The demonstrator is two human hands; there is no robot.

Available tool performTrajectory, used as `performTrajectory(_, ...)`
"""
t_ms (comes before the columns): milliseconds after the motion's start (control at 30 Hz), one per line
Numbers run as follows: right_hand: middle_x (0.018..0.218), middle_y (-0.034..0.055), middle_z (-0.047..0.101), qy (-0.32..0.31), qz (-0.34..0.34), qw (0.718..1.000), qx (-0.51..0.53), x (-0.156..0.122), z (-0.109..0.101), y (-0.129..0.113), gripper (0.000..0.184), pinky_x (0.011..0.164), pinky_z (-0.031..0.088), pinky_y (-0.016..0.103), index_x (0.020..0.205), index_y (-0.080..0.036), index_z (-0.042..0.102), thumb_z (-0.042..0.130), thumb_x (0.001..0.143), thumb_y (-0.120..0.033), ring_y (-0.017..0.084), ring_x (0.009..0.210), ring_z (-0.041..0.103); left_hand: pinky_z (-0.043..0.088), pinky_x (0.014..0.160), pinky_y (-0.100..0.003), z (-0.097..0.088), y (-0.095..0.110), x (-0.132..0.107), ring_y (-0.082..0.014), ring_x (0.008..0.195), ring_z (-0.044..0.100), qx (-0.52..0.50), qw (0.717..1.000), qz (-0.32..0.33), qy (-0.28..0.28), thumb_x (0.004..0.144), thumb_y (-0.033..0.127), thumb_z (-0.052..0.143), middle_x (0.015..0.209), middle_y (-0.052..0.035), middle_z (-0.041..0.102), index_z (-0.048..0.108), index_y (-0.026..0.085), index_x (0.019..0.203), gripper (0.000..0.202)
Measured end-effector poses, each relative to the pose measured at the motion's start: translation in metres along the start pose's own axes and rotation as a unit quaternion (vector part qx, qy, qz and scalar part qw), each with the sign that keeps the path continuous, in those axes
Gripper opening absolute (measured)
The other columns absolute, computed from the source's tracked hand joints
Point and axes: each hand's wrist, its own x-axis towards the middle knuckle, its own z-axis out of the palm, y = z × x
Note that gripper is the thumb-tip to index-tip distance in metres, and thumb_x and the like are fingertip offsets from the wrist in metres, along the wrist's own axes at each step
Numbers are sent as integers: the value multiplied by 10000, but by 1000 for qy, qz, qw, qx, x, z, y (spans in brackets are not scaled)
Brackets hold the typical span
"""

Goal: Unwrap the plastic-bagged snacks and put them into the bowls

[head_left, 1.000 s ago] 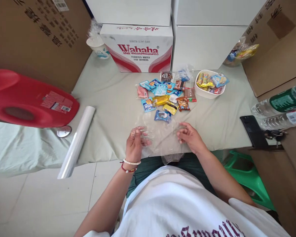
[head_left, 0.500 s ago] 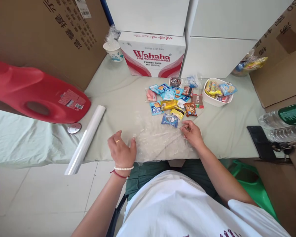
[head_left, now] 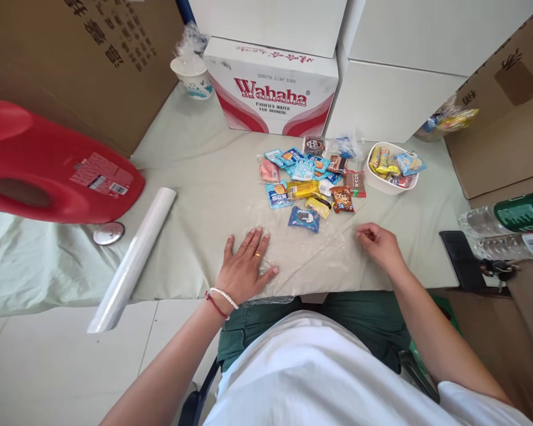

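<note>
We press our left hand point(head_left: 244, 269) flat, grip wide, on the clear film point(head_left: 306, 251) at the near edge of the surface point(head_left: 195, 195). Our right hand point(head_left: 379, 245) curls in a narrow grip at its right border, and we cannot tell whether it pinches. A gentle, even outward pull seems best: snack packets point(head_left: 308, 180) crowd just beyond, the film overhangs the edge, and open room lies left, toward the roll point(head_left: 133, 260).

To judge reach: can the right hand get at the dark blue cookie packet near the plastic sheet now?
Probably yes. The right hand is at the right edge of the plastic sheet; the dark blue cookie packet lies to its left, with only flat sheet between them.
</note>
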Motion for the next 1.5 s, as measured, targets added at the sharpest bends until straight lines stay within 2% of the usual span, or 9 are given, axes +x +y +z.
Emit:
performTrajectory(233,1337,112,691,-63,-280,938,-197,108,38,-99,359,1009,514,426,1259,-232,728,651,911,-279,304,1208,649,-14,1265,-711,-3,13,-11,-402,1582,312,7,1000,-21,-13,958,637,537,1702,-184,328,336,225,1654,833)
performTrajectory(367,1329,119,699,-203,-280,889,-300,137,64,-126,482,978,512,387,1342,-219,700,748,867,-285,316,1168,667,-17,1253,-737,-1,19,-20,-423,1602,246,14,999,-38,0,952,657,546,1702,-163,337,341,241,1653,841)
performTrajectory(467,1287,125,717,-177,-269,896,-307,136,59,-119,437,982,508,405,1316,-213,715,710,881,-246,321,1147,675,-21,1252,-738,0,20,-21,-421,1604,238,10,999,-39,3,961,659,528,1709,-152,325,325,251,1660,834)
performTrajectory(733,1219,73,715,82,-206,972,-78,83,-32,-80,449,843,564,400,1296,-261,702,734,855,-341,257,980,687,-33,1239,-759,0,20,-17,-434,1606,223,6,999,-40,-3,959,642,541,1713,-152,315,332,254,1657,826)
performTrajectory(867,1193,52,706,-23,-238,971,-9,22,-26,-93,433,659,535,301,1322,-302,686,743,904,-402,170,761,654,-58,1240,-753,-3,23,-16,-426,1616,195,14,998,-51,-28,957,657,527,1725,-137,288,328,253,1658,833)
performTrajectory(1000,1332,103,667,-164,-350,921,-47,-19,32,-96,407,903,586,360,1379,-256,643,660,984,-347,236,1129,681,-83,1252,-731,-4,26,-15,-401,1632,149,26,996,-66,-53,953,688,507,1743,-110,243,314,263,1662,849)
performTrajectory(1167,1515,137,556,-269,-308,880,-242,-35,89,-77,489,874,625,412,1497,-250,548,597,1011,-272,269,1127,707,-2,1274,-706,-3,16,-19,-391,1618,221,15,997,-61,-51,960,649,518,1744,-137,234,311,265,1663,827)
performTrajectory(1300,1629,170,417,-215,-350,893,-183,-41,69,-55,536,920,623,460,1562,-251,452,547,1050,-378,299,1268,644,112,1304,-617,-12,1,-34,-328,1613,271,-15,1000,-20,-11,989,402,490,1747,-143,230,304,251,1661,714)
performTrajectory(1500,1315,164,671,-193,-427,873,-133,-73,25,-10,573,1014,547,520,1413,-199,594,700,954,-525,317,1192,608,-9,1314,-633,-24,-1,-62,-321,1584,344,-35,991,124,-23,790,171,523,1644,-101,472,465,270,1566,785)
